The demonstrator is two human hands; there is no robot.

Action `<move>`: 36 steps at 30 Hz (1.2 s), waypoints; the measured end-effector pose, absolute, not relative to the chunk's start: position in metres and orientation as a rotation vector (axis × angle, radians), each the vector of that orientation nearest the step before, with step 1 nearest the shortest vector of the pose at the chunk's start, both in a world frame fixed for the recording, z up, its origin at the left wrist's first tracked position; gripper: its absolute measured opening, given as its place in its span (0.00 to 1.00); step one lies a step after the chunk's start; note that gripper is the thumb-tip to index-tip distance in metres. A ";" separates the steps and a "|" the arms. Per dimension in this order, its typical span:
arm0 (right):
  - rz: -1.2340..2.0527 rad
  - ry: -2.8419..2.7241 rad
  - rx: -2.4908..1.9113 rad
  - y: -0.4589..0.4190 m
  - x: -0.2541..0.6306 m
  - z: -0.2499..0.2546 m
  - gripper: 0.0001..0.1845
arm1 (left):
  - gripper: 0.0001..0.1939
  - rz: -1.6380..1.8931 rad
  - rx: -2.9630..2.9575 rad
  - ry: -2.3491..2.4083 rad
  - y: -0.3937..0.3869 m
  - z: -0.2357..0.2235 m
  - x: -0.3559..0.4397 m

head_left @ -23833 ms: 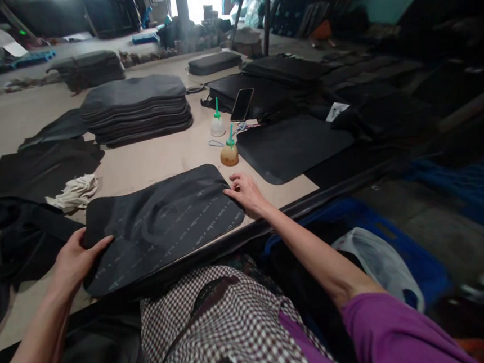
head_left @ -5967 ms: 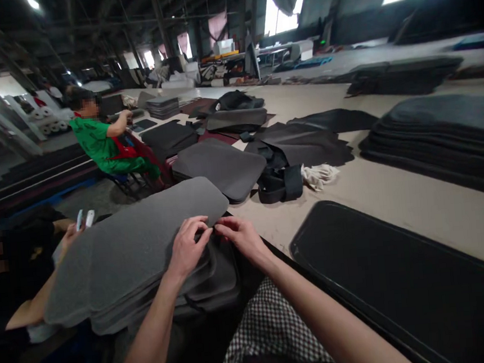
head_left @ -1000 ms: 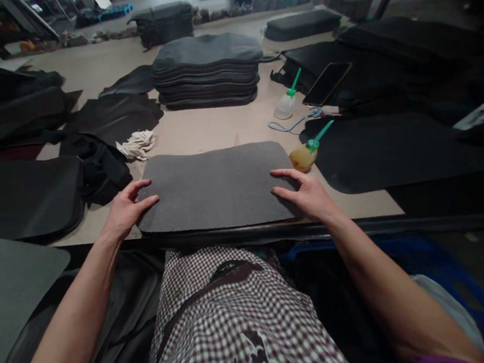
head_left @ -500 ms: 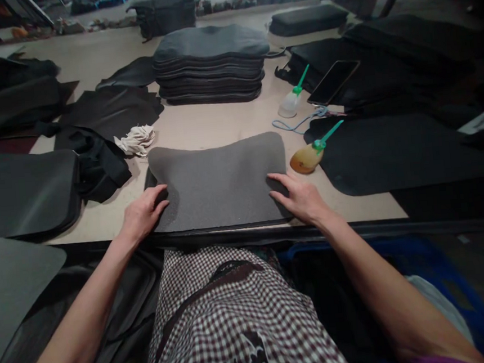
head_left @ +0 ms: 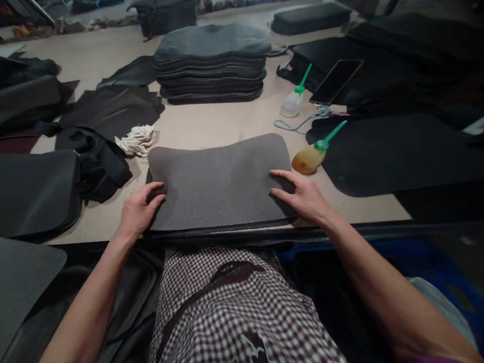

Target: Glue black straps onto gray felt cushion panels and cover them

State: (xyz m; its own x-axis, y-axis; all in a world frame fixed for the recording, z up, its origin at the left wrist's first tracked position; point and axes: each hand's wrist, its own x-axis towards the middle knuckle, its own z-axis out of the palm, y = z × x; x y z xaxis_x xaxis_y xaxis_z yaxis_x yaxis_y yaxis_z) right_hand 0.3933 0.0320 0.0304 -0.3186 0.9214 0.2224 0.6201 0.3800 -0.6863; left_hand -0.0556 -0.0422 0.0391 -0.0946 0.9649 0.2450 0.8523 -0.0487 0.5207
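Observation:
A dark grey, foam-like sheet (head_left: 219,186) with a curved far edge and rounded far corners lies flat before me at the table's near edge. Darker material shows beneath its left and near edges. My left hand (head_left: 138,210) grips the left side, thumb and forefinger on the top face. On the opposite side my right hand (head_left: 305,196) does the same. The remaining fingers of both hands are mostly hidden. Just beyond my right hand, a squeeze bottle (head_left: 307,160) of amber liquid with a green nozzle leans on its side.
Behind the sheet stands a tall stack of dark shaped pieces (head_left: 212,65). A whitish bottle (head_left: 291,104), a blue cord (head_left: 294,127) and a phone (head_left: 337,81) lie right of it. Crumpled pale cloth (head_left: 137,141) and black pieces (head_left: 102,160) are at left. Another dark sheet (head_left: 392,154) lies right.
The grey sheet's right edge and my right hand sit slightly farther right, and my left hand has shifted a little left. Both hands stay at the sheet's sides.

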 end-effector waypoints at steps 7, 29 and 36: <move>0.830 -1.796 -1.378 0.030 0.393 0.042 0.28 | 0.24 1.080 1.626 2.080 -0.043 0.048 -0.064; 0.627 -1.992 -1.331 0.024 0.386 0.031 0.24 | 0.20 1.043 1.720 2.072 -0.048 0.032 -0.068; 0.523 -2.139 -1.360 0.024 0.387 0.023 0.25 | 0.20 0.995 1.794 2.080 -0.049 0.029 -0.068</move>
